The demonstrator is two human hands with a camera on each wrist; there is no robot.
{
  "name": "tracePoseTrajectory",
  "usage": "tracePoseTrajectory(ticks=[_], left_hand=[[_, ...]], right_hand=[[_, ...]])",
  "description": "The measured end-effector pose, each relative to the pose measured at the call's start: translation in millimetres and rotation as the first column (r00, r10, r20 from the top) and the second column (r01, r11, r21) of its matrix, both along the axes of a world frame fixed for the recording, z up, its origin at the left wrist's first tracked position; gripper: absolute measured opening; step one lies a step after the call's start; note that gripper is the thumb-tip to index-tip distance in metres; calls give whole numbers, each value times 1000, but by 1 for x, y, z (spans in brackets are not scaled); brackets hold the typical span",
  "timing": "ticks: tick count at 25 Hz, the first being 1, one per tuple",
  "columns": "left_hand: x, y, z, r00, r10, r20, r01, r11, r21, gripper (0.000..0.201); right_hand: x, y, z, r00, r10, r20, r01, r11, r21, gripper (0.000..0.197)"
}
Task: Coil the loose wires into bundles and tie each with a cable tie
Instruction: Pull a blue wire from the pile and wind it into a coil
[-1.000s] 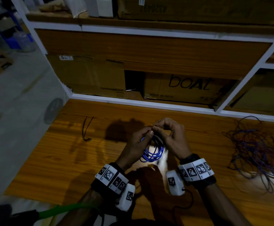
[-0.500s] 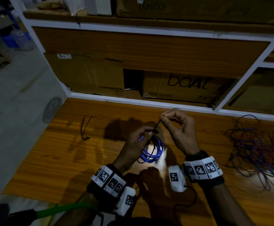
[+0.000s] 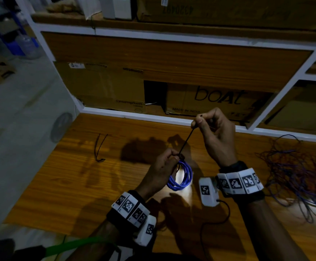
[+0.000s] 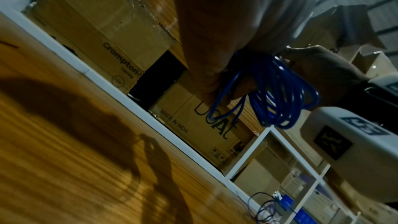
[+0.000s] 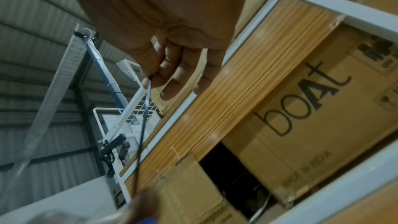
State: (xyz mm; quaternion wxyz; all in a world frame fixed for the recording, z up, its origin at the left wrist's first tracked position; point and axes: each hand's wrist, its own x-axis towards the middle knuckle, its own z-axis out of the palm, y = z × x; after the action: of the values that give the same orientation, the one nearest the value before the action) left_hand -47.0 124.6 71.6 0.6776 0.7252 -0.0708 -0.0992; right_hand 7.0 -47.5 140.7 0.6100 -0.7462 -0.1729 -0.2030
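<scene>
Over at about 9 o'clock from your hands there's a spare black cable tie (image 3: 99, 147) lying on the wooden tabletop (image 3: 78, 185), well apart from everything else. Moving right, your left hand (image 3: 161, 172) is curled around the top of the blue wire coil (image 3: 183, 176) — thumb and fingers pinching it right where the black cable tie (image 3: 186, 141) wraps the bundle, and the coil hangs off the hand above the table rather than lying on it. In the left wrist view the loops of the blue wire coil (image 4: 277, 91) sit stacked together, with the fingers (image 4: 215, 81) threaded through them. From that pinch the tie's tail runs straight and taut up toward 1 o'clock, into your right hand (image 3: 216, 136), which has the end pinched between thumb and forefinger while the other fingers are curled in. The right wrist view shows the thin black strap (image 5: 143, 125) leaving that pinch. Further right, around 3 o'clock, a loose tangle of wires (image 3: 294, 178) sprawls on the table, uncoiled. Up at 12 o'clock, cardboard boxes (image 3: 219, 100) sit on the shelf behind the table — one says "boAt".
</scene>
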Motion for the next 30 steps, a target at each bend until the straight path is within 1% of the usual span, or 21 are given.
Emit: tracePoseTrajectory(ticks=[1, 3, 5, 7, 9, 10, 12, 14, 15, 16, 17, 18, 19, 21, 22, 24, 25, 26, 28, 30], left_hand=[[0, -1, 1, 1000, 0, -17, -1, 1000, -23, 19], [-1, -4, 1, 998, -11, -59, 6, 997, -83, 21], [-4, -4, 2, 996, -21, -91, 10, 992, -124, 21], [-6, -4, 2, 995, -37, -98, 22, 989, -149, 23], [-5, -3, 3, 993, -48, -106, 31, 987, -160, 23], [-4, -3, 2, 992, -44, -120, 23, 985, -174, 23], [-1, -2, -5, 985, -26, -170, -18, 969, -248, 25], [1, -2, -14, 975, -26, -222, -49, 944, -325, 26], [1, -2, -17, 970, -34, -242, -51, 939, -339, 27], [1, -2, -19, 967, -43, -253, -44, 943, -330, 28], [0, -3, -20, 967, -58, -250, -28, 945, -326, 27], [-2, -4, -19, 971, -72, -227, -4, 948, -317, 24], [-4, -5, -16, 978, -81, -193, 18, 952, -307, 22], [-6, -5, -14, 994, -53, -96, 30, 973, -229, 17], [-7, -4, -15, 999, -20, -25, 16, 988, -154, 15], [-7, 0, -16, 994, 29, 103, -27, 999, -20, 12], [-8, 1, -15, 989, 35, 142, -37, 999, 9, 11], [-8, 2, -14, 987, 43, 156, -46, 999, 12, 11], [-12, 1, -8, 990, 51, 133, -48, 998, -30, 12], [-14, -2, -6, 993, 50, 110, -45, 998, -46, 13]], right_hand=[[2, 2, -1, 1000, -4, -29, 5, 999, 40, 11], [3, 7, -4, 988, 49, -149, -29, 991, 134, 2], [1, 10, -12, 942, 171, -290, -119, 975, 188, 12], [-8, 11, -27, 889, 246, -387, -203, 968, 151, 18], [-19, 11, -39, 850, 282, -445, -263, 959, 106, 19], [-25, 10, -42, 836, 297, -462, -276, 954, 115, 19], [-32, 7, -43, 816, 334, -472, -291, 942, 165, 20], [-36, 2, -41, 802, 369, -469, -343, 928, 144, 23], [-37, 1, -42, 818, 361, -448, -367, 927, 77, 22], [-37, 1, -44, 853, 325, -408, -361, 932, -13, 21], [-37, 1, -46, 894, 269, -359, -321, 943, -92, 19], [-36, 2, -48, 924, 213, -316, -267, 954, -135, 16], [-34, 2, -50, 944, 160, -288, -208, 968, -143, 14], [-31, 0, -49, 961, 75, -267, -109, 988, -113, 13], [-30, -1, -48, 963, 47, -265, -78, 991, -109, 12], [-33, -1, -47, 963, 27, -266, -58, 992, -111, 11], [-35, 1, -45, 960, 36, -279, -63, 994, -88, 12], [-37, 2, -45, 951, 59, -304, -75, 996, -42, 14], [-38, 5, -45, 921, 126, -368, -103, 991, 80, 17], [-36, 5, -46, 903, 151, -403, -103, 985, 138, 18]])
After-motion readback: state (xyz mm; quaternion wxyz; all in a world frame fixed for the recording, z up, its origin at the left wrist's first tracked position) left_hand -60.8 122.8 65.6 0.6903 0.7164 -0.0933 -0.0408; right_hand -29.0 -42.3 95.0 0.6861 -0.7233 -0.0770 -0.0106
